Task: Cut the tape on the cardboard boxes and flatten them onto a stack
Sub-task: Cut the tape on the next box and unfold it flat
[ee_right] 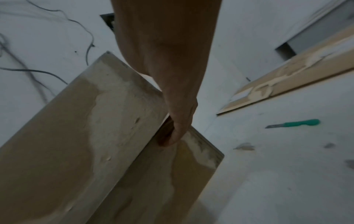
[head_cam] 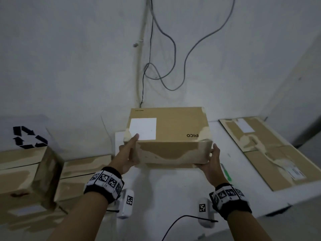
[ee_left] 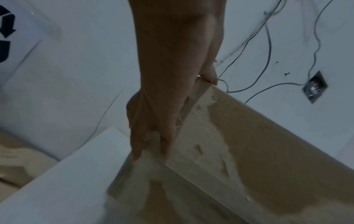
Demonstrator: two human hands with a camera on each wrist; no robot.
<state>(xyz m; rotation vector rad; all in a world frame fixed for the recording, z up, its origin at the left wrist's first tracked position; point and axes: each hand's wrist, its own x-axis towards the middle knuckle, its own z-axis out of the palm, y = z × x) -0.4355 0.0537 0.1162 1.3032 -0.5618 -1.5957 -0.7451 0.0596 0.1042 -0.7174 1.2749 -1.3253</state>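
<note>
Cardboard box (head_cam: 170,134) is held up between both hands above the white worktop (head_cam: 173,192), in front of the wall. The left hand (head_cam: 127,153) is clamped on the box's left end, with the thumb laid on the top face beside a white label (head_cam: 143,128) and the fingers (ee_left: 151,136) pressed down along the end panel, as the left wrist view shows. The right hand (head_cam: 212,159) is clamped on the lower right corner, its fingers curled under the edge; in the right wrist view the fingertips (ee_right: 170,136) are tucked into the gap between the side panel and a bottom flap. The box's top face carries the printed word PICO, seen upside down, and pale patches where the surface paper has been torn away.

On the right part of the worktop a flattened box (head_cam: 267,150) is laid flat, well apart from the held box. A green-handled knife (ee_right: 293,123) is laid on the worktop between the right hand and the flattened box. To the left, closed cardboard boxes (head_cam: 31,171) are stacked beside the worktop, and behind them a white surface with a dark recycling symbol (head_cam: 29,137) is seen. Loose cables (head_cam: 165,70) are hung down the wall behind the held box.
</note>
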